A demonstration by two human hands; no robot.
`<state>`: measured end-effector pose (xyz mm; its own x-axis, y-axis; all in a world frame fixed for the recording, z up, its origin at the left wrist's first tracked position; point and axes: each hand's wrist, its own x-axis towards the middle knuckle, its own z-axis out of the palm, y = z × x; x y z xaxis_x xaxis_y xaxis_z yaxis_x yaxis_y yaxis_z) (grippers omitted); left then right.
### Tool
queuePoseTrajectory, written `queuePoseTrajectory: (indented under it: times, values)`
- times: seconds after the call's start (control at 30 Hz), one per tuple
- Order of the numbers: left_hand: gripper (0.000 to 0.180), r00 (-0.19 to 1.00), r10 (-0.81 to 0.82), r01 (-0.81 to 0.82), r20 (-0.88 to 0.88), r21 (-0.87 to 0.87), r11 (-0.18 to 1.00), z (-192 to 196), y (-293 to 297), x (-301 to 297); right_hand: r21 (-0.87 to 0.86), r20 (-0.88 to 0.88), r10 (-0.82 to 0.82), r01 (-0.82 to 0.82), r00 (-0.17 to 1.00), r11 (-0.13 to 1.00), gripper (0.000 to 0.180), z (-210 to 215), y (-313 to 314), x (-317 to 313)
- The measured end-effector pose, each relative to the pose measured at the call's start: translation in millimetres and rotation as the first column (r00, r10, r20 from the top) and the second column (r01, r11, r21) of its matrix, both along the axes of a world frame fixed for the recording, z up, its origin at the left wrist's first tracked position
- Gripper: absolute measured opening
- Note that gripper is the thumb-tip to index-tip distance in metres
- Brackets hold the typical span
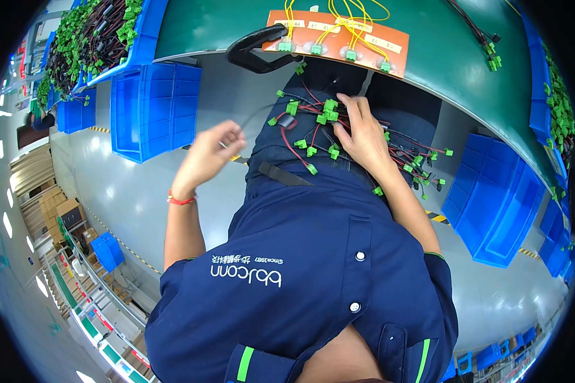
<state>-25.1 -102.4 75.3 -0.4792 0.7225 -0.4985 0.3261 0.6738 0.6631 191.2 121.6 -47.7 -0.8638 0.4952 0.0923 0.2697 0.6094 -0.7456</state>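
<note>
- Across dark trousers (268,147), just below the green table (453,70): a loose tangle of wire harnesses (329,111), ends fanned to both sides.
- Thin red and black leads, some curved, some nearly straight; small bright-green connectors (311,169) at many ends, several clustered mid-tangle.
- Toward the tangle's left side, a dark rounded piece (288,120) among the leads.
- Left hand (214,150): raised beside the tangle, blurred, fingers curled toward the thumb; faint dark strand near the fingertips, actual hold impossible to tell.
- Right hand (366,133): laid over the harnesses, thumb and forefinger parted beside the green cluster; any grip impossible to tell.
</note>
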Motion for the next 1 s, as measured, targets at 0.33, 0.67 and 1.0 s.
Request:
queuePoseTrajectory:
  times: [0.33, 0.67, 1.0]
  values:
    - [0.01, 0.899, -0.209, -0.046, 0.385, 0.557, 0.829, 44.2, 20.6, -12.3, 0.0, 0.137, 0.011, -0.012, 0.99, 1.0, 0.051, 6.0, -11.6, -20.8]
    - [0.018, 0.248, -0.911, -0.437, 0.331, 0.877, 0.2, 61.4, 63.4, -61.4, -0.1, 0.138, -0.04, 0.054, 0.99, 0.993, 0.042, 6.0, -6.4, -28.6]
    - [0.027, 0.161, -0.966, -0.565, 0.205, 0.821, 0.08, 84.6, 97.1, -48.6, -0.089, 0.123, -0.105, 0.116, 0.987, 0.989, 0.037, -2.5, -2.6, -32.3]
